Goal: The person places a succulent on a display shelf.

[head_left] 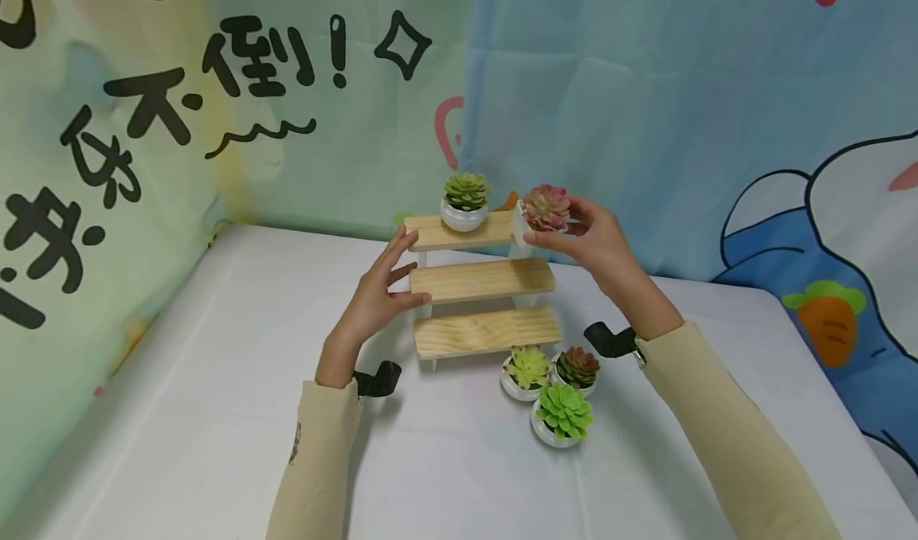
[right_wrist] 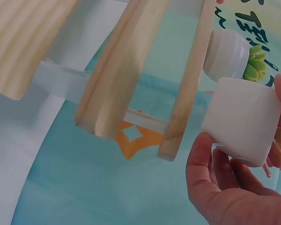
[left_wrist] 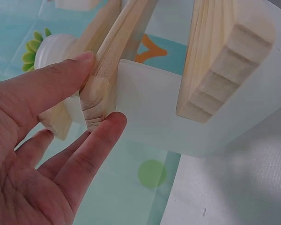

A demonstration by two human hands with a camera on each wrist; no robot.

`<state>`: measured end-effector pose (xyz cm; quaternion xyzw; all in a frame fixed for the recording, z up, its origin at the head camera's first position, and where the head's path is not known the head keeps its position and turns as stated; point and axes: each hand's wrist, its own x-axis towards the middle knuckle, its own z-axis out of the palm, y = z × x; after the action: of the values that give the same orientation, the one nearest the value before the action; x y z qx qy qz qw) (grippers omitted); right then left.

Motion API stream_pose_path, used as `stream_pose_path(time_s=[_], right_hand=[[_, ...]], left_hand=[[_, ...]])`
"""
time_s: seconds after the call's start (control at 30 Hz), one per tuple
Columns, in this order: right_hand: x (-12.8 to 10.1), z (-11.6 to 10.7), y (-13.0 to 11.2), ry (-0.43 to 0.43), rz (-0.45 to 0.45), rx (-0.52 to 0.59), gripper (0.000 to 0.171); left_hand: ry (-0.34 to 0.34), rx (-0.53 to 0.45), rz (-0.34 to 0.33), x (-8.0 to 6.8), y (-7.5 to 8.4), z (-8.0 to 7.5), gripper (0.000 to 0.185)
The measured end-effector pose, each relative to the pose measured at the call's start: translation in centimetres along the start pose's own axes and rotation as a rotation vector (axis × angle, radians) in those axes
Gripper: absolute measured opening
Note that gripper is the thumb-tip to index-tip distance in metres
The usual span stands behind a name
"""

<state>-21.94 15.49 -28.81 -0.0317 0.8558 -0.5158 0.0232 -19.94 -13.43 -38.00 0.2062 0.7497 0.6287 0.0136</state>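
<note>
Fingers of the right hand [head_left: 598, 241] curl round a small white pot [right_wrist: 241, 121] carrying a pink succulent [head_left: 547, 206], thumb under, fingertips behind, and the pot hangs tilted just off the right end of the top step of the wooden stand [head_left: 482, 281]. Over on the other side, the left hand [head_left: 373, 301] has its fingers straight and slightly spread, index fingertip on top of the middle step's end and thumb beneath it, bracing the stand. To do this well, the judgement is that the pot wants levelling first, then easing inward over the plank beside the green succulent pot [head_left: 464, 203] sitting beyond the fingertips, with the left hand holding firm so the stand does not rock. Each pot holds one plant: green rosette on the top step, pink in the grasp. Below the right wrist, on the white tabletop [head_left: 215, 412], three more wait close together, a yellow-green one [head_left: 527, 371], a reddish-brown one [head_left: 577, 369] and a bright green one [head_left: 562, 416]. Middle and bottom steps carry nothing.
</note>
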Motion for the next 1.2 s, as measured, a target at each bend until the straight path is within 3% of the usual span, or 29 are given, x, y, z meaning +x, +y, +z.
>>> stream_pose_path(time_s=[0.57, 0.83, 1.2], right_hand=[[3.1, 1.1, -0.2, -0.034, 0.013, 0.045, 0.070], [3.0, 1.1, 0.1, -0.102, -0.080, 0.046, 0.076], [2.0, 0.3, 0.7, -0.096, 0.000, 0.049, 0.085]], left_hand=[[0.000, 0.011, 0.022, -0.1, -0.2, 0.0, 0.088], [0.010, 0.023, 0.004, -0.2, 0.0, 0.2, 0.088], [0.009, 0.026, -0.020, -0.1, 0.0, 0.4, 0.089]])
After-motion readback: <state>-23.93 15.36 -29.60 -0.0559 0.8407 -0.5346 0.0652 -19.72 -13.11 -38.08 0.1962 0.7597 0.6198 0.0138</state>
